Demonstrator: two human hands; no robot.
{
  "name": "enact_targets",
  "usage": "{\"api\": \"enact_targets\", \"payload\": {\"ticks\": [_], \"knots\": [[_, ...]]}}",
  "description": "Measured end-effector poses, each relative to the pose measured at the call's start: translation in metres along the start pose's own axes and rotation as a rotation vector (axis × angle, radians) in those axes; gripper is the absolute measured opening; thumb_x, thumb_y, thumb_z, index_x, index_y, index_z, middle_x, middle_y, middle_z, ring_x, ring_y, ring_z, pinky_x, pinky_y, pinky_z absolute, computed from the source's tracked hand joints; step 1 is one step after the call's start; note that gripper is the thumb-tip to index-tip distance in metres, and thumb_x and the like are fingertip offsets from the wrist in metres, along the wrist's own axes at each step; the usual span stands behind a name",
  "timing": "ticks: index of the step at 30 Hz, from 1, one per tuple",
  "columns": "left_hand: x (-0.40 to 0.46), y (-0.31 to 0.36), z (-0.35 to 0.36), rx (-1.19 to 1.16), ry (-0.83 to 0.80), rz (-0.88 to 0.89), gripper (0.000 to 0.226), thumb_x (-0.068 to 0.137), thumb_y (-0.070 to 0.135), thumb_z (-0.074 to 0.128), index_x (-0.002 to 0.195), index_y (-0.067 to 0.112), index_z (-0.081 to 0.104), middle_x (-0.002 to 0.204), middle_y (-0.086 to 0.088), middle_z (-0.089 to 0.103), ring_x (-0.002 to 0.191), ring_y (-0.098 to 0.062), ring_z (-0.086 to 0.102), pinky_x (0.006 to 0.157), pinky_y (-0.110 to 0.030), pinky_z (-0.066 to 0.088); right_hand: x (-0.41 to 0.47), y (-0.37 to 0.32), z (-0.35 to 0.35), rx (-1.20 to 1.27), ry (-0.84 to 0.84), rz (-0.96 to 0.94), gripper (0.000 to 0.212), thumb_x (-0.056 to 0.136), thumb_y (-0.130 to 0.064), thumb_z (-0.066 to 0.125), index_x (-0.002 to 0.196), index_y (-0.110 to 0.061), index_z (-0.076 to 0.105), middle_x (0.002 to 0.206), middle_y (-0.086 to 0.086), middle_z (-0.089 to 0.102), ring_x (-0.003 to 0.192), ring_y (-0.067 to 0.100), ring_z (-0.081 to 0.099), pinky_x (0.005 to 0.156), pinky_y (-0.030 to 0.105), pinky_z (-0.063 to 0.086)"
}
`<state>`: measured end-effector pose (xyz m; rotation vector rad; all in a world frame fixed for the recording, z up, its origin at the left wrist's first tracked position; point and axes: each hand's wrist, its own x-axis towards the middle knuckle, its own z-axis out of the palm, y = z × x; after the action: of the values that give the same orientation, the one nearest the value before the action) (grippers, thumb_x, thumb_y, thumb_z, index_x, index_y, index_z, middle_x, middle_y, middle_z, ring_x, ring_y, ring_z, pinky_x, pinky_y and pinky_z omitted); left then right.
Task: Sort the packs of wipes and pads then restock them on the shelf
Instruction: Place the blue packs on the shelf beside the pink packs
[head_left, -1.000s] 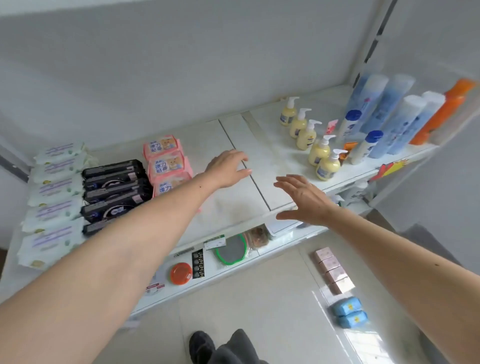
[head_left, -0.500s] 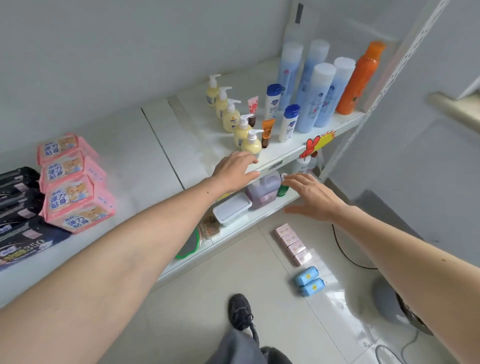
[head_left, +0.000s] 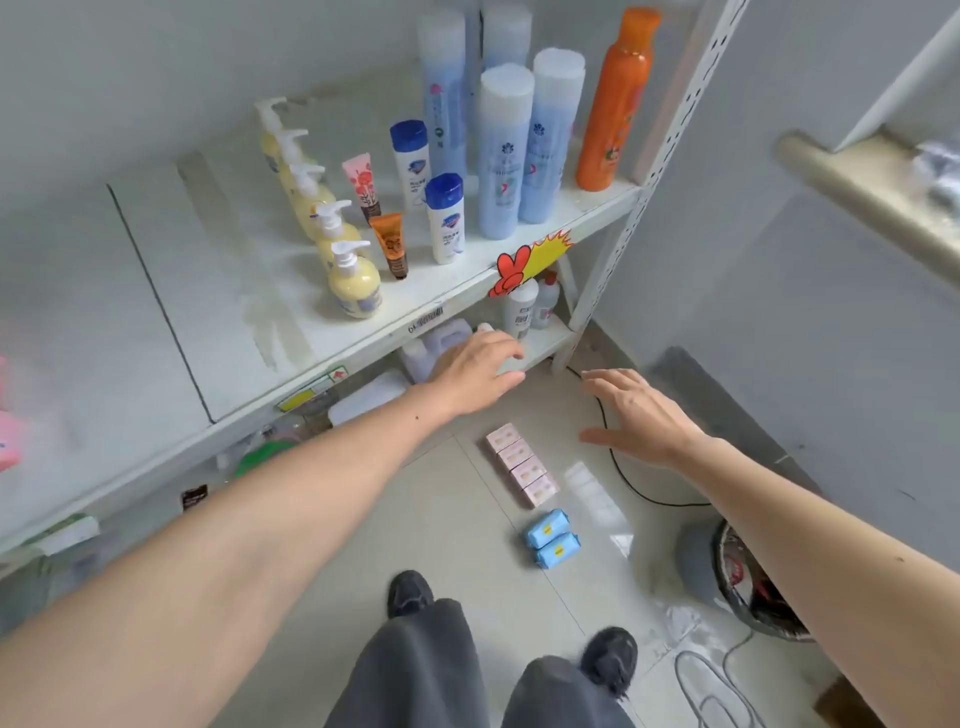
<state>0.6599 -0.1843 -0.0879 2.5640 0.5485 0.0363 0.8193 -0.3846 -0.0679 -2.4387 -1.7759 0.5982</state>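
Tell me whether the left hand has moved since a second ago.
Yes. The left hand was over the shelf top by the pink packs; now it reaches right, below the shelf edge, toward the floor.

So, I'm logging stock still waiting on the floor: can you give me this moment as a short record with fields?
left hand: left hand open, holding nothing, in front of the shelf edge
right hand: right hand open, holding nothing, above the floor
pink packs: pink packs, four in a row on the floor
blue packs: blue packs, two side by side, just beyond the pink row
task state: floor packs not yet picked up
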Motion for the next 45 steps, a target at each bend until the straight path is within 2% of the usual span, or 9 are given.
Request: {"api": "enact_targets", "payload": {"ticks": [4,8,14,21,27,33,38,42,45], "knots": [[-0.017,0.016,0.063,-0.055,0.018,-0.179,0.031,0.091,0.032,0.061,0.117,0.017,0.063,0.128,-0.001,0.059,0.124,-0.023,0.049,0.103,-0.037,0.039,-0.005,0.05,0.026,0.016,-0.09,-0.069,0.07,0.084,-0.05,0.067,0.141,-0.018,0.042,0.15,-0.002,0.037,0.136,0.019,0.031,0.105,0.027,0.033],[-0.042,0.031,0.133,-0.127,0.058,-0.318,0.029,0.089,0.023,0.065,0.115,0.009,0.065,0.126,-0.006,0.061,0.12,-0.024,0.053,0.103,-0.027,0.034,-0.005,0.093,0.063,0.049,-0.142,-0.137,0.067,0.084,-0.048,0.067,0.139,-0.018,0.044,0.147,-0.003,0.04,0.134,0.019,0.033,0.104,0.031,0.037],[-0.083,0.037,0.243,-0.138,-0.008,-0.491,0.032,0.093,0.031,0.059,0.122,0.017,0.061,0.138,0.007,0.051,0.127,-0.016,0.046,0.101,-0.035,0.043,-0.012,0.134,0.153,0.096,-0.21,-0.165,0.061,0.087,-0.047,0.064,0.138,-0.02,0.045,0.144,-0.008,0.041,0.13,0.017,0.035,0.096,0.031,0.043],[-0.111,0.007,0.38,-0.188,-0.09,-0.588,0.04,0.095,0.034,0.055,0.133,0.021,0.052,0.144,0.01,0.044,0.131,-0.015,0.042,0.103,-0.035,0.04,-0.019,0.166,0.291,0.101,-0.3,-0.175,0.06,0.089,-0.044,0.062,0.14,-0.02,0.042,0.147,-0.007,0.039,0.135,0.014,0.031,0.101,0.025,0.034],[-0.106,-0.04,0.5,-0.242,-0.135,-0.573,0.049,0.096,0.033,0.053,0.143,0.027,0.041,0.149,0.009,0.037,0.135,-0.014,0.037,0.107,-0.034,0.037,-0.003,0.205,0.418,0.078,-0.328,-0.154,0.059,0.089,-0.042,0.064,0.14,-0.022,0.042,0.147,-0.01,0.038,0.135,0.012,0.031,0.097,0.024,0.037],[-0.084,-0.09,0.612,-0.277,-0.221,-0.531,0.056,0.098,0.037,0.048,0.149,0.04,0.025,0.159,0.009,0.016,0.144,-0.017,0.018,0.115,-0.038,0.026,0.026,0.247,0.527,0.032,-0.352,-0.191,0.062,0.084,-0.042,0.069,0.139,-0.025,0.044,0.139,-0.008,0.043,0.128,0.014,0.038,0.093,0.029,0.042],[-0.063,-0.127,0.686,-0.242,-0.232,-0.425,0.053,0.098,0.041,0.047,0.147,0.044,0.027,0.161,0.005,0.005,0.147,-0.019,0.009,0.119,-0.036,0.016,0.051,0.283,0.593,-0.013,-0.354,-0.308,0.061,0.076,-0.047,0.075,0.13,-0.029,0.053,0.129,-0.011,0.049,0.117,0.016,0.046,0.088,0.035,0.048],[-0.05,-0.155,0.724,-0.188,-0.207,-0.364,0.052,0.097,0.047,0.047,0.145,0.048,0.028,0.161,0.005,0.006,0.146,-0.019,0.009,0.119,-0.034,0.015,0.067,0.299,0.628,-0.036,-0.296,-0.406,0.067,0.07,-0.052,0.077,0.129,-0.029,0.056,0.126,-0.012,0.05,0.112,0.015,0.047,0.083,0.031,0.047],[-0.049,-0.173,0.74,-0.213,-0.112,-0.327,0.056,0.089,0.06,0.043,0.142,0.049,0.032,0.158,0.007,0.018,0.144,-0.017,0.018,0.117,-0.031,0.018,0.073,0.307,0.645,-0.042,-0.232,-0.5,0.067,0.066,-0.062,0.074,0.121,-0.025,0.064,0.119,-0.008,0.054,0.107,0.019,0.05,0.075,0.033,0.051]]}}
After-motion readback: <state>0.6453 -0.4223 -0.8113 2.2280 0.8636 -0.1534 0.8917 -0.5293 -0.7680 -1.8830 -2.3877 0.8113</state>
